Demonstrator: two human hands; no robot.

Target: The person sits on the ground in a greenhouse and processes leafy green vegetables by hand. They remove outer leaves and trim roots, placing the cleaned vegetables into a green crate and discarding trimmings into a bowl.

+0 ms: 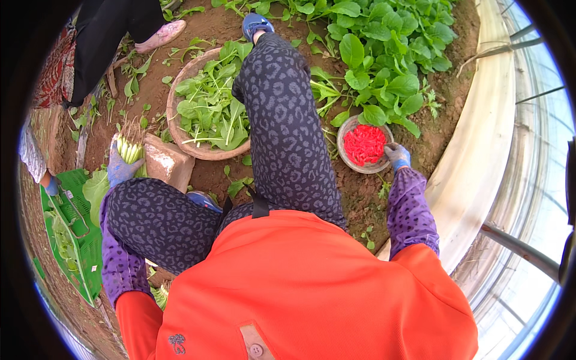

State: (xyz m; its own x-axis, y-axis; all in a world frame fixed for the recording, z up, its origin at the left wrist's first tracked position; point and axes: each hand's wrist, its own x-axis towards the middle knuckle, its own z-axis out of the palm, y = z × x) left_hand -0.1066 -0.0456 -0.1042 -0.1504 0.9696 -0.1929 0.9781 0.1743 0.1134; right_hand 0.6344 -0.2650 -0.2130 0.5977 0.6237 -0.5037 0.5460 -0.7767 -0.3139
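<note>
My left hand, in a blue glove, is closed around a bunch of leafy greens with the roots pointing up, beside a pale block. My right hand, also gloved, has its fingers at the rim of a small round bowl on the soil; whether they grip the rim or something inside, I cannot tell. Small red pieces fill the bowl. A wide round basin holding loose green leaves lies beyond my bent legs.
Leafy plants grow at the upper right, beside pale plastic sheeting. At the left, another person's gloved hand touches a green plastic crate with greens inside. A person's pink shoe rests on the soil at the upper left.
</note>
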